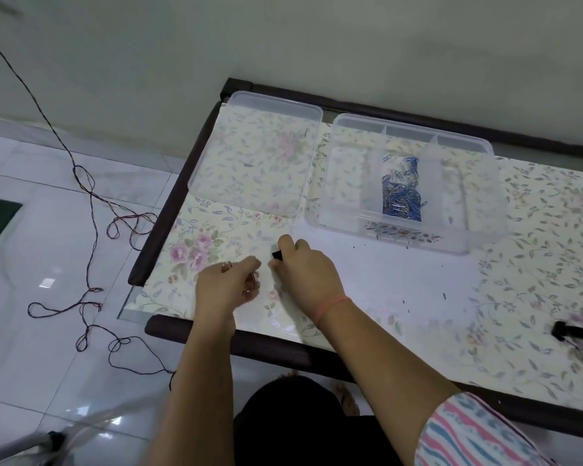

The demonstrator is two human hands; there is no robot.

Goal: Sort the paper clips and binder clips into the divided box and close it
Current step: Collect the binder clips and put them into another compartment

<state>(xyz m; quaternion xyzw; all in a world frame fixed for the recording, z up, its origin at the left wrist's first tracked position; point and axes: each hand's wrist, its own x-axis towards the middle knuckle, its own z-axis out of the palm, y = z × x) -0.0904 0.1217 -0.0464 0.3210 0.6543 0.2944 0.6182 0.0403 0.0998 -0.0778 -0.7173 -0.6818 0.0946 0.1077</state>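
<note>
- Black binder clip [277, 254] sits pinched in the fingers of the right hand [303, 270], which is curled down onto the table [401, 297] in front of the box [405, 183], toward its left corner.
- Left hand [228, 285] lies just beside the right one, fingers closed around a small bunch of rose-gold clips [251, 280]; one loop pokes out past the knuckles.
- A pink band [332, 306] circles the right wrist, and a striped sleeve [475, 432] covers the upper arm.
- The box is clear plastic, open, split into compartments; blue and silver paper clips [403, 193] lie heaped in the middle one. The compartments on either side look empty, though the glare makes that hard to judge.
- Left of the box, just beside it, the clear lid [254, 156] lies flat on the table.
- Well to the right of the box, near the front edge of the table, more black clips [576, 338] lie in a blurred pile.
- Tiny dark specks dot the table in front of the box.
- Beyond the table's left end, a thin wire [91, 210] loops over the tiled floor [31, 264].
</note>
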